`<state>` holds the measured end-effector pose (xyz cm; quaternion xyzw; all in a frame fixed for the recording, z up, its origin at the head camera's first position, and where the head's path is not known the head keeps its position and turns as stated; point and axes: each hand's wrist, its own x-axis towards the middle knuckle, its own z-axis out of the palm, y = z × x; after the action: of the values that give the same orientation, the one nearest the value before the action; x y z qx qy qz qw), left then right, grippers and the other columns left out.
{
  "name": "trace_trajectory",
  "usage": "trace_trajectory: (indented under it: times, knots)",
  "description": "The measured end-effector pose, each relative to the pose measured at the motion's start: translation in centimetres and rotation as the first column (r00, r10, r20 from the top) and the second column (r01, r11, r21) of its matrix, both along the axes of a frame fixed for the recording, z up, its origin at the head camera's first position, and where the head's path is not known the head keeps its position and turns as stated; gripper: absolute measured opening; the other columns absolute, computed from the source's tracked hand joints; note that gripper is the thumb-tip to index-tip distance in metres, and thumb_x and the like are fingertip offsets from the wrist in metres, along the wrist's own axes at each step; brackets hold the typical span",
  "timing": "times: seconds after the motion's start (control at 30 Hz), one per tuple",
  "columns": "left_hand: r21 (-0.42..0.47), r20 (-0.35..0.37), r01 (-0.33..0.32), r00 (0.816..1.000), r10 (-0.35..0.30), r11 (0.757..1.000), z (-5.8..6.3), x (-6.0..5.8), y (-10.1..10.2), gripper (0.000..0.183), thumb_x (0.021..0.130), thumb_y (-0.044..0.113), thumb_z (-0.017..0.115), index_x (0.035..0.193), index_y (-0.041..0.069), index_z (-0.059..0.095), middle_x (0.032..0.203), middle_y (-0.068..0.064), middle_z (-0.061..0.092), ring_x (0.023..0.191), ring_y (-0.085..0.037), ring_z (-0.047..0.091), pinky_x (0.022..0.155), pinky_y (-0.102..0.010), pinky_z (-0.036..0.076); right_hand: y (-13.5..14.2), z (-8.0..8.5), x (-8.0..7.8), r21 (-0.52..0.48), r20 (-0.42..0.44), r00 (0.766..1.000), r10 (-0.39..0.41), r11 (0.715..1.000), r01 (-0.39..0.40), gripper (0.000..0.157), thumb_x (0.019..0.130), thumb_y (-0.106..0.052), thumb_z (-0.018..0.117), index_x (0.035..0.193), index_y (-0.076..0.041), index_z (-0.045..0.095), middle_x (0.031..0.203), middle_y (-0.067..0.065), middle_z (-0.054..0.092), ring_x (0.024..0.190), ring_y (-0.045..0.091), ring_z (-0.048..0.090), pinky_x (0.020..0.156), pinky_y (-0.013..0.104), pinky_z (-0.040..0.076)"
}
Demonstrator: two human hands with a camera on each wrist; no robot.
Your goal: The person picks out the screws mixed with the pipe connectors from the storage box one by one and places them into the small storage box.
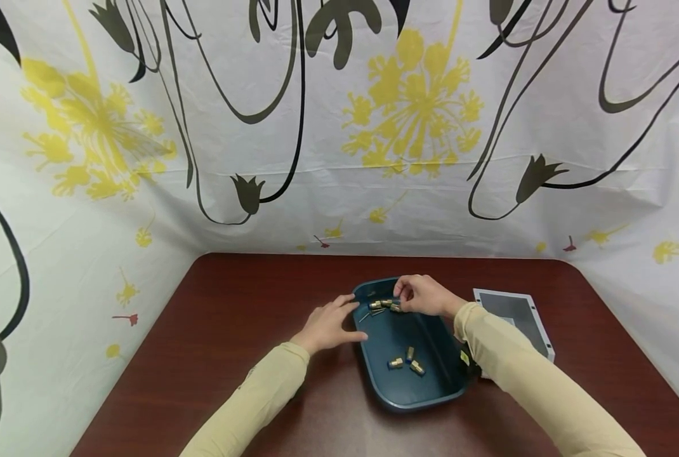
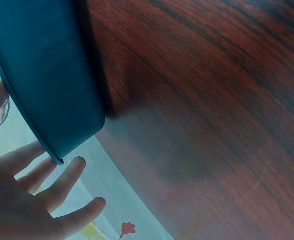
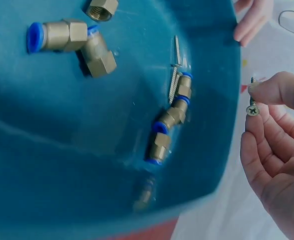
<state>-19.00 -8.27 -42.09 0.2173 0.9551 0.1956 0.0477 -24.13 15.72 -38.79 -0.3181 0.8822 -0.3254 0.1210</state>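
Observation:
A dark blue-green tray (image 1: 389, 343) sits on the table. My right hand (image 1: 428, 296) is over its far end, thumb and finger pinching a cross-head screw (image 3: 253, 109). Below that hand lie several brass push-in fittings (image 1: 376, 305) with blue collars, beside loose screws (image 3: 174, 82). Three more fittings (image 1: 395, 363) lie toward the near end. At the tray's left rim is my left hand (image 1: 329, 324), its thumb apart and its fingers at the edge. In the left wrist view its fingers (image 2: 66, 182) are extended, some behind the tray's rim.
A grey box (image 1: 513, 308) with a light rim stands to the right of the tray, partly hidden by the right forearm. Between them is a dark object with a yellow label (image 1: 464, 358). Patterned cloth (image 1: 328, 146) hangs behind the brown table (image 1: 248, 298).

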Motion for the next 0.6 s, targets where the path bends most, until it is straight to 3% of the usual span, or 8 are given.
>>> trace_trajectory:
  times: [0.3,0.6]
  knots:
    - [0.015,0.003,-0.005,1.0,0.005,1.0,0.0,0.1,0.0,0.071,0.074,0.051,0.063,0.13,0.01,0.045,0.137,-0.004,0.034,0.117,-0.022,0.039,0.091,-0.046,0.031,2.1,1.5,0.4,0.018,-0.011,1.0,-0.027,0.999,0.027,0.013,0.079,-0.001,0.058,0.09,-0.007,0.053,0.071,-0.001,0.054,0.061,0.014,0.049,0.057,0.03,0.041]
    - [0.0,0.002,-0.004,1.0,0.004,1.0,-0.1,0.1,0.0,0.072,0.074,0.052,0.062,0.131,0.012,0.044,0.137,-0.003,0.032,0.118,-0.022,0.039,0.091,-0.045,0.032,5.0,2.0,0.7,0.026,-0.059,0.995,-0.08,0.996,0.082,0.013,0.078,-0.001,0.06,0.09,-0.002,0.054,0.07,-0.001,0.053,0.063,0.015,0.05,0.058,0.031,0.041]
